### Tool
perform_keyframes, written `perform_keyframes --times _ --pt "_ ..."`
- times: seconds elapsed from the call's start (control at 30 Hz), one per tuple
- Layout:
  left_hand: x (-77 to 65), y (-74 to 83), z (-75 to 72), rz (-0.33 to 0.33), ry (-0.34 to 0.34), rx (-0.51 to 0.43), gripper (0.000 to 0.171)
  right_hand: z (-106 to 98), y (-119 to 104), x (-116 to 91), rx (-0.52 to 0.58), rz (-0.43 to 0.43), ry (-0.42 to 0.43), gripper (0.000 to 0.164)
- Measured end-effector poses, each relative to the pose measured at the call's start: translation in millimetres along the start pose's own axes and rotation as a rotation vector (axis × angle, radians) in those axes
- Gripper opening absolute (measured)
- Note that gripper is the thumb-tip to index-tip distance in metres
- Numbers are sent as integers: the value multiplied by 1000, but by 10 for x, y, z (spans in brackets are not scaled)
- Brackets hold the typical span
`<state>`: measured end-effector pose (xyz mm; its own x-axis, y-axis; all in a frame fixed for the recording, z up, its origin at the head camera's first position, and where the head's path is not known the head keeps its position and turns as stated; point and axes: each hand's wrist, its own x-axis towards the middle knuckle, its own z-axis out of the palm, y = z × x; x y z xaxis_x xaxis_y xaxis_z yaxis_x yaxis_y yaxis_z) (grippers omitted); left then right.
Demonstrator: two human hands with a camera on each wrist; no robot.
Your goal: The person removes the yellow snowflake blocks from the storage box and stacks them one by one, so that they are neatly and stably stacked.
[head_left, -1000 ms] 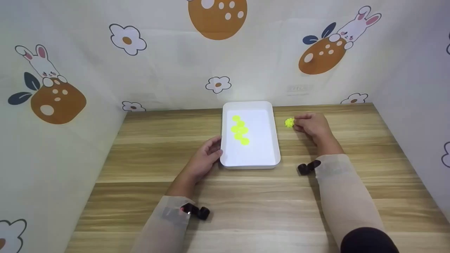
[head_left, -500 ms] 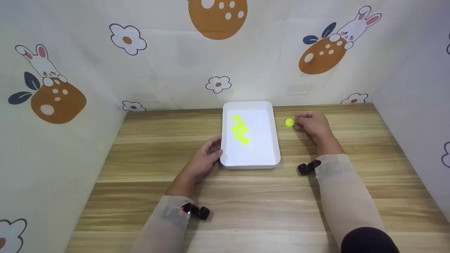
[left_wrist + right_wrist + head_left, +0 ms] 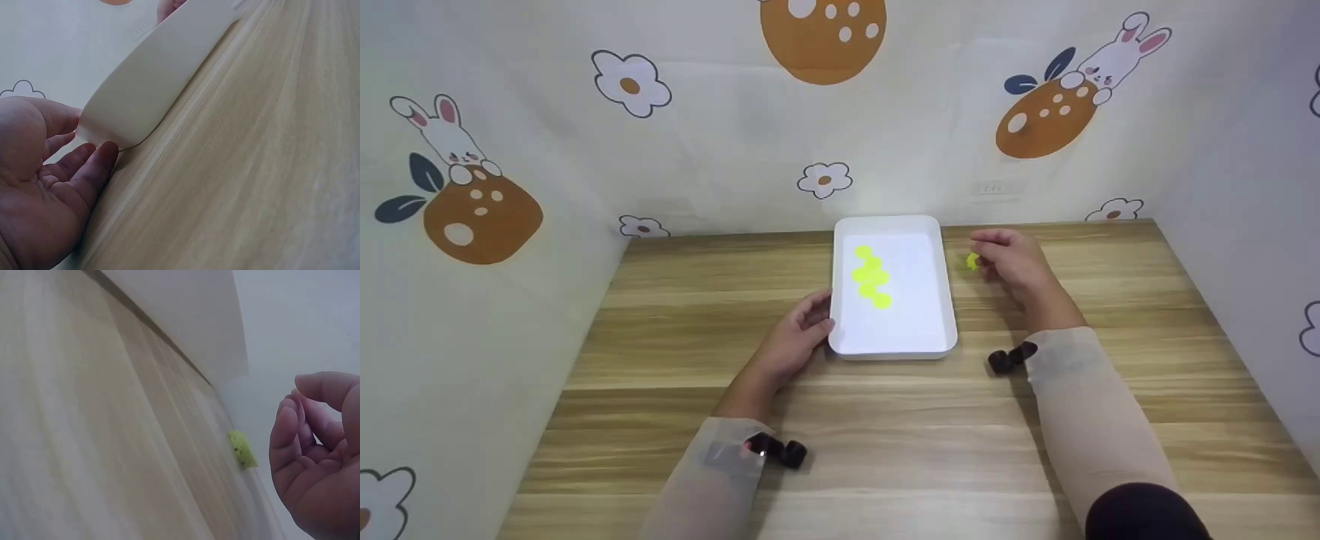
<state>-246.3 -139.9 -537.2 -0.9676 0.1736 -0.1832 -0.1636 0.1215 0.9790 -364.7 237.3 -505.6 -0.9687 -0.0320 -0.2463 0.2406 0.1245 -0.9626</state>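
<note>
My left hand holds the left side of a white tray in the head view. Up close in the left wrist view, thumb and fingers of that hand meet the corner of the tray wall. Several flat yellow flower-shaped pieces lie together inside the tray. Beyond its right side, my right hand hovers over another yellow piece, partly covering it. The right wrist view has this piece on the table, apart from the loosely curled fingers; nothing shows between them.
A wood-grain table carries the tray near its back edge. Pale cloth walls with printed bunnies and flowers rise at the back and both sides. A black wrist camera juts from the right sleeve, another black camera from the left.
My right hand has come off the yellow piece and shifted slightly up and left, now overlapping it. The left hand, tray and pieces inside stay where they were.
</note>
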Motion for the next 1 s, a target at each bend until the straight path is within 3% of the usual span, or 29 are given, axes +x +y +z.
perform_keyframes --times 0.4,0.7,1.0 --pt "-1 13 -7 -22 6 -29 59 229 -227 -133 1 -59 -80 40" --pt "15 11 -13 -35 1 -29 59 398 -275 -200 32 -85 -114 23" --pt "26 -11 -15 -33 -8 -26 59 522 -364 -256 24 -95 -149 25"
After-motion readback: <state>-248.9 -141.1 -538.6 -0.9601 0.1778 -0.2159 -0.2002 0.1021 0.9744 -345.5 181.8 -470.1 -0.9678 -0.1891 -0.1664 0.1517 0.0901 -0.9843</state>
